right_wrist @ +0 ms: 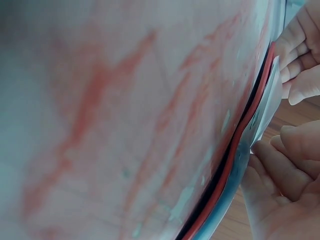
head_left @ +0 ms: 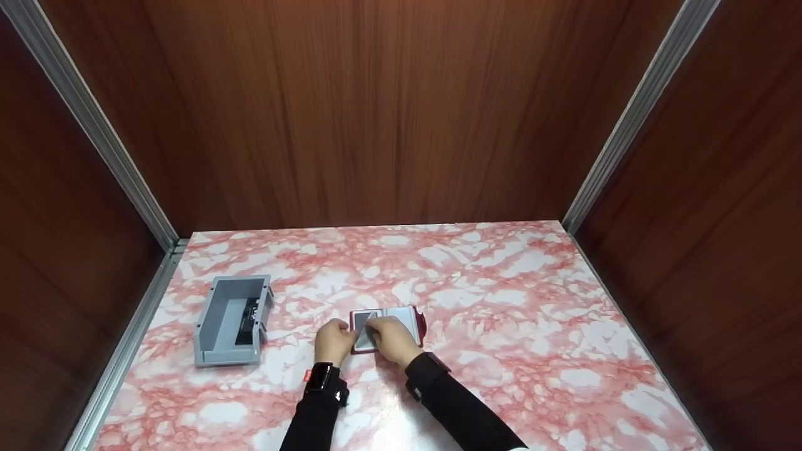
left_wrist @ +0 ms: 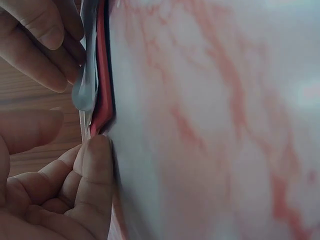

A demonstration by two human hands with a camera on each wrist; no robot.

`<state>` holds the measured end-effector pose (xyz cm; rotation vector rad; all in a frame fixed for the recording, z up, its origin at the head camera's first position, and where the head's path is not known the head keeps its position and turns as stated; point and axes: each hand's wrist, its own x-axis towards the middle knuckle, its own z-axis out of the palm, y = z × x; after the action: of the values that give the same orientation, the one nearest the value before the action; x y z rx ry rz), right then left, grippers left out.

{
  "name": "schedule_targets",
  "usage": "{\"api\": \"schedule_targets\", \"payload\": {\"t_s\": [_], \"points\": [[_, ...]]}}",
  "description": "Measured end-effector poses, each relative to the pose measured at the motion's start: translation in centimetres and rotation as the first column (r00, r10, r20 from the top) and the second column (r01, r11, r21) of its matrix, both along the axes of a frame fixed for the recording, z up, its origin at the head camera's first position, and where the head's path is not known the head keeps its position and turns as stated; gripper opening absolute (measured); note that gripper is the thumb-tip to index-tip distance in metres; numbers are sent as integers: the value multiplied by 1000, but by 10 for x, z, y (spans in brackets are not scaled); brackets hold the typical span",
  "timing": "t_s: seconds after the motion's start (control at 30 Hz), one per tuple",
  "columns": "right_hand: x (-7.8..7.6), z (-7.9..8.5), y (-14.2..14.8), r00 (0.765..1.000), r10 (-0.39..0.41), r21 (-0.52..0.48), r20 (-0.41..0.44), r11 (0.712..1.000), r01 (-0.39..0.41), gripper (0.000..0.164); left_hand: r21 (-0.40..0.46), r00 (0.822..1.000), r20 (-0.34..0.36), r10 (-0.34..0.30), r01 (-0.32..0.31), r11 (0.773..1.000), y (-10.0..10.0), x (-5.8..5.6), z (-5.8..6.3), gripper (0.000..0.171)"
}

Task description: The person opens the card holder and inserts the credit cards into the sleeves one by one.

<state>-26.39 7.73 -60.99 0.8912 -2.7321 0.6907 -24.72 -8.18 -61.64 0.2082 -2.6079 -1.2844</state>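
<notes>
A dark-red wallet (head_left: 407,319) lies opened flat on the table, its inside showing a dark panel on the left and a pale panel on the right. My left hand (head_left: 334,341) holds its left edge, fingertips at the red corner in the left wrist view. Over the middle, my right hand (head_left: 393,338) pinches a thin clear sleeve (head_left: 371,314) that stands up from the dark panel. The raised sleeve (right_wrist: 270,102) rises beside the red edge in the right wrist view. My right fingers partly hide the wallet's centre.
A grey open bin (head_left: 216,326) stands to the left with a black object (head_left: 249,322) inside. Beside my left wrist lies a small red tag (head_left: 307,376). Brown wood panels (head_left: 376,125) enclose the red-and-white marbled table (head_left: 501,282) at the back and both sides.
</notes>
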Motion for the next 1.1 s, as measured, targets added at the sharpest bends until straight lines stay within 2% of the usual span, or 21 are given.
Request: {"api": "schedule_targets", "payload": {"t_s": [0.2, 0.47, 0.8, 1.1], "points": [[-1, -2, 0, 1000, 4, -4, -15, 1000, -4, 24, -32, 999, -38, -34, 33, 999, 1, 4, 1, 17], [0, -1, 0, 1000, 3, -9, -19, 1000, -4, 23, -59, 994, -96, -57, 52, 997, 1, 1, -8, 19], [0, -1, 0, 999, 0, -15, -32, 1000, -1, 18, -102, 995, -95, -39, 29, 994, 2, -2, -11, 21], [2, 0, 1, 999, -35, -35, -15, 999, 35, 23, -149, 995, -82, -48, 35, 988, 3, -2, -6, 23]]}}
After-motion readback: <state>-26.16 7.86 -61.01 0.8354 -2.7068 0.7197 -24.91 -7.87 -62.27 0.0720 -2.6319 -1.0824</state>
